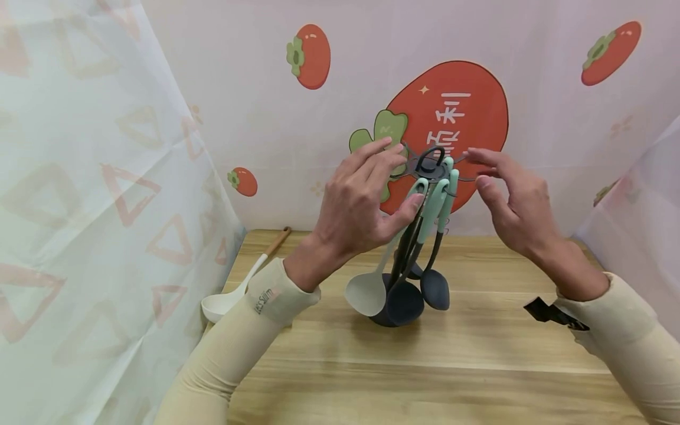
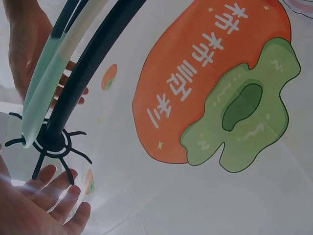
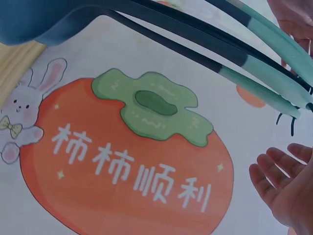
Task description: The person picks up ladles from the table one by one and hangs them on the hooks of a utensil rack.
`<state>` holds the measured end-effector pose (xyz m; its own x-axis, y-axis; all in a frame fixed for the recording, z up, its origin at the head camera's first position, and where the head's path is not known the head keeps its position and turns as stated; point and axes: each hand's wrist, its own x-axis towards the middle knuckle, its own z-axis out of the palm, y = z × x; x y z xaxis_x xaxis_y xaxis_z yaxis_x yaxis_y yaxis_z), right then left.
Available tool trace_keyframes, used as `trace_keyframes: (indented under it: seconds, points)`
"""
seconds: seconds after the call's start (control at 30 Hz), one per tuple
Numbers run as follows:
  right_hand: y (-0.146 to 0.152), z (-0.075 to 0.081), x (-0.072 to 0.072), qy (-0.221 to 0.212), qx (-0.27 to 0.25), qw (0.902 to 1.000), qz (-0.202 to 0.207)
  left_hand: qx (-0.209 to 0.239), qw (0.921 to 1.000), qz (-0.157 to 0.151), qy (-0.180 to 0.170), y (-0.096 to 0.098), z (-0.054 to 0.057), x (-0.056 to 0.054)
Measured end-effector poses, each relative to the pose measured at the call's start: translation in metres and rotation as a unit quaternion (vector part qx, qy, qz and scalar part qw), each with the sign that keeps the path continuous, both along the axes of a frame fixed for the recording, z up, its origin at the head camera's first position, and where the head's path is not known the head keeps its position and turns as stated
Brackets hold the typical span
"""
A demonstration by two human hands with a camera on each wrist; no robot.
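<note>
A dark utensil stand (image 1: 431, 168) with hooks around its top and a loop handle rises from the table. Several utensils hang from it: a pale skimmer or ladle (image 1: 366, 294) and dark-headed ones with mint-green handles (image 1: 434, 203), including a dark spoon (image 1: 435, 289). My left hand (image 1: 361, 198) is beside the top on the left, fingers extended and thumb near a mint handle; contact with it cannot be told. To the right, my right hand (image 1: 517, 203) has loosely bent fingers near the hook tips. In the right wrist view, this hand (image 3: 288, 181) is apart from the hooks.
A white ladle (image 1: 228, 302) with a wooden handle lies at the table's left, partly behind my left sleeve. The wooden table (image 1: 494, 354) runs back to a wall sheet (image 1: 255, 77) printed with persimmons. Printed sheets also flank both sides.
</note>
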<state>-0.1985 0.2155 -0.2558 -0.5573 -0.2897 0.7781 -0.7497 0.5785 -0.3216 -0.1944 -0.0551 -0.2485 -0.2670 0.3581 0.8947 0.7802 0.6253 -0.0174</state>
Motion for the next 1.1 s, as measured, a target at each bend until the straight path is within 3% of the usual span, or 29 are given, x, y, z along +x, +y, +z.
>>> trace_keyframes:
  seconds: [0.27, 0.4, 0.73, 0.9, 1.1]
  points:
    - [0.002, 0.012, 0.001, 0.033, 0.002, 0.9994, -0.001, 0.006, 0.9997, 0.004, 0.021, -0.003, 0.003, 0.001]
    - [-0.001, 0.019, 0.005, 0.036, 0.03, 0.9989, 0.003, 0.015, 0.9996, 0.009, 0.022, -0.009, 0.004, 0.003]
    - [-0.009, 0.032, 0.015, -0.001, 0.078, 0.9969, 0.012, 0.026, 0.999, 0.031, 0.019, -0.038, 0.001, 0.006]
    - [-0.012, 0.035, 0.018, -0.012, 0.094, 0.9955, 0.004, 0.023, 0.9983, 0.052, 0.008, -0.057, -0.008, 0.002]
    - [-0.016, 0.034, 0.02, -0.029, 0.108, 0.9937, 0.001, 0.013, 0.9956, 0.087, -0.032, -0.078, -0.028, -0.01]
